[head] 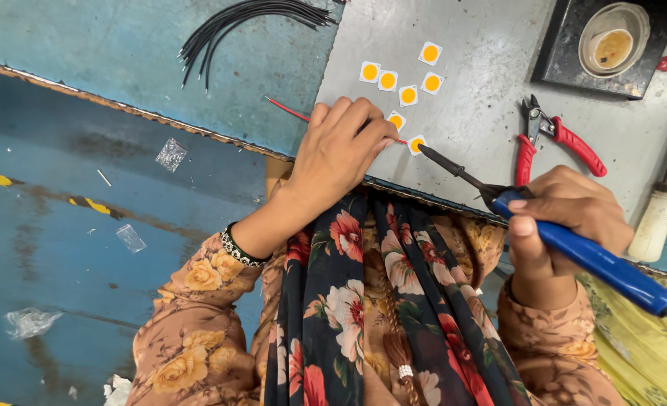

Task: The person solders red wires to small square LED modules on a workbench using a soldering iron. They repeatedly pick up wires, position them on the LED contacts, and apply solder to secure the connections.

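My left hand [339, 154] pinches a thin red wire [288, 111] and holds it down on the grey work plate [491, 90]. My right hand [566, 222] grips a blue-handled soldering iron [589, 256]. The iron's dark tip touches a small white square chip with a yellow centre [416, 144], where the red wire ends. Several more such chips [398, 78] lie in a loose group just beyond my left hand.
Red-handled cutters [544, 139] lie right of the chips. A round tin of paste [613, 39] sits on a black stand at the top right. A bundle of black wires [243, 22] lies at the top. A white bottle [655, 222] stands at the right edge.
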